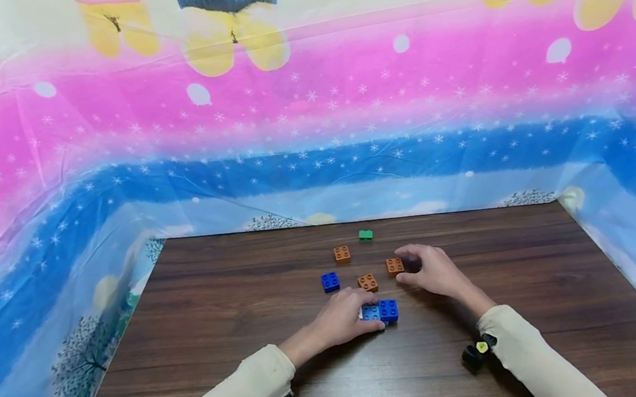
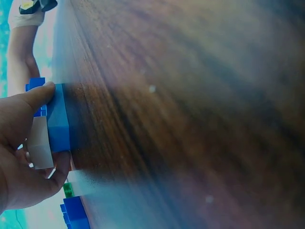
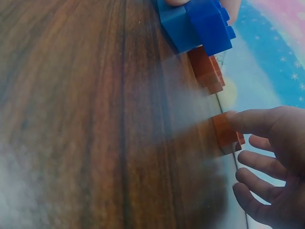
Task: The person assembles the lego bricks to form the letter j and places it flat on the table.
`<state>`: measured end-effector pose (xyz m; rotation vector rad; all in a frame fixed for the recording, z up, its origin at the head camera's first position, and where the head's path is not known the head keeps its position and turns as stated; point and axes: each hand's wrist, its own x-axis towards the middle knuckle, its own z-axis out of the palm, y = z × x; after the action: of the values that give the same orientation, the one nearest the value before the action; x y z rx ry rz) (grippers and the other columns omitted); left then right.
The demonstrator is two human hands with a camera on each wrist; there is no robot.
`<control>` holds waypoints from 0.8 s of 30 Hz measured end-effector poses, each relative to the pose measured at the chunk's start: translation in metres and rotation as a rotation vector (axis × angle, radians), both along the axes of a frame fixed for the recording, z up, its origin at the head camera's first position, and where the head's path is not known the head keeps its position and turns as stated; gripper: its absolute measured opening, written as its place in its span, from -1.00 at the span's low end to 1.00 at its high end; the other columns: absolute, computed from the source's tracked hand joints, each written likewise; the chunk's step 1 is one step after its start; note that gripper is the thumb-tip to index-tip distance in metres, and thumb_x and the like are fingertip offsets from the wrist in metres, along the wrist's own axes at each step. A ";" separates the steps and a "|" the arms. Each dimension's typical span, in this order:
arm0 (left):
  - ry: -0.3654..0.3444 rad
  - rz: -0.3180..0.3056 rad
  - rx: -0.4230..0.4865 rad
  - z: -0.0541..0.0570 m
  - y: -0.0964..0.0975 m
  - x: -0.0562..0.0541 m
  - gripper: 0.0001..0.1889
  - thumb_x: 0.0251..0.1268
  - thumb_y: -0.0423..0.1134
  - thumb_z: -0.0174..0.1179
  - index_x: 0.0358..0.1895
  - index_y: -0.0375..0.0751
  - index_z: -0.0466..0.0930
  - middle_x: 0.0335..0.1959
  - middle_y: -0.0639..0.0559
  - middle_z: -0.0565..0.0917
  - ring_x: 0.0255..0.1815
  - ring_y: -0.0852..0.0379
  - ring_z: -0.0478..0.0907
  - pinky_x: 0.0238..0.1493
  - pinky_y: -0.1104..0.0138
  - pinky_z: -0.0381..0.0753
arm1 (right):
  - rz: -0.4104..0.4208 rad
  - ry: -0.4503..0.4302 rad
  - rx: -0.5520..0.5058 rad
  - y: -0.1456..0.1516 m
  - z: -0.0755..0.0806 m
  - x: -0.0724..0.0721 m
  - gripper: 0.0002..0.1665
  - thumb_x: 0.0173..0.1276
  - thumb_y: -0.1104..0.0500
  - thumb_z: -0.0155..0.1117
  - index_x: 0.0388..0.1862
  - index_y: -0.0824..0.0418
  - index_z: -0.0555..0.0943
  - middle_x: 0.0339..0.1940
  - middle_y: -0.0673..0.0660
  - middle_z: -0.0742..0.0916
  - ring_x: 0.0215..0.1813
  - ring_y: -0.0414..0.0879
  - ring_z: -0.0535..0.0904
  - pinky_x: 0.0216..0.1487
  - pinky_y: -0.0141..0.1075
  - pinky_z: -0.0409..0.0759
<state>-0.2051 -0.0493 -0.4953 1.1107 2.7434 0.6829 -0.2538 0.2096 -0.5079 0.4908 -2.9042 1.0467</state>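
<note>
My left hand (image 1: 345,317) grips a small stack of toy building bricks. Its base is a light blue brick (image 2: 59,119), with a dark blue brick (image 1: 388,310) on the right end. A white brick (image 2: 40,143) shows on the stack beside the left fingers in the left wrist view. My right hand (image 1: 433,270) is at an orange brick (image 1: 394,266), thumb and forefinger spread at its right side. In the right wrist view the thumb tip overlaps that brick; whether it touches is unclear. Another orange brick (image 1: 367,282) lies just beyond the stack.
Farther back on the wooden table (image 1: 218,299) lie a third orange brick (image 1: 342,254) and a green brick (image 1: 365,235). A loose dark blue brick (image 1: 330,281) sits left of the orange ones. A printed cloth (image 1: 314,166) hangs behind the table and along its sides.
</note>
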 end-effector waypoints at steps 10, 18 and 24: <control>-0.010 0.002 -0.007 0.001 0.002 0.000 -0.50 0.31 0.05 0.40 0.20 -0.17 0.69 0.10 0.04 0.74 0.14 0.10 0.63 0.23 0.21 0.53 | 0.000 -0.005 0.012 -0.002 -0.004 -0.003 -0.39 0.29 0.06 0.54 0.30 0.14 0.62 0.11 0.20 0.73 0.16 0.13 0.63 0.12 0.09 0.59; -0.012 0.005 -0.001 0.000 0.001 -0.001 -0.51 0.30 0.05 0.41 0.17 -0.17 0.70 0.08 0.04 0.75 0.11 0.10 0.63 0.22 0.21 0.53 | 0.012 -0.024 0.032 -0.006 -0.003 -0.007 -0.40 0.29 0.10 0.54 0.29 0.16 0.62 0.11 0.20 0.74 0.13 0.09 0.65 0.11 0.05 0.60; -0.008 0.006 -0.001 -0.001 0.000 -0.001 -0.52 0.29 0.04 0.42 0.16 -0.17 0.70 0.07 0.04 0.75 0.11 0.10 0.64 0.22 0.21 0.53 | 0.038 -0.001 0.061 -0.007 -0.003 -0.009 -0.43 0.31 0.14 0.52 0.28 0.19 0.64 0.14 0.21 0.74 0.14 0.10 0.65 0.12 0.04 0.60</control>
<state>-0.2061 -0.0489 -0.4965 1.0976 2.7410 0.6851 -0.2625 0.2025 -0.5114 0.5501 -2.9469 0.9648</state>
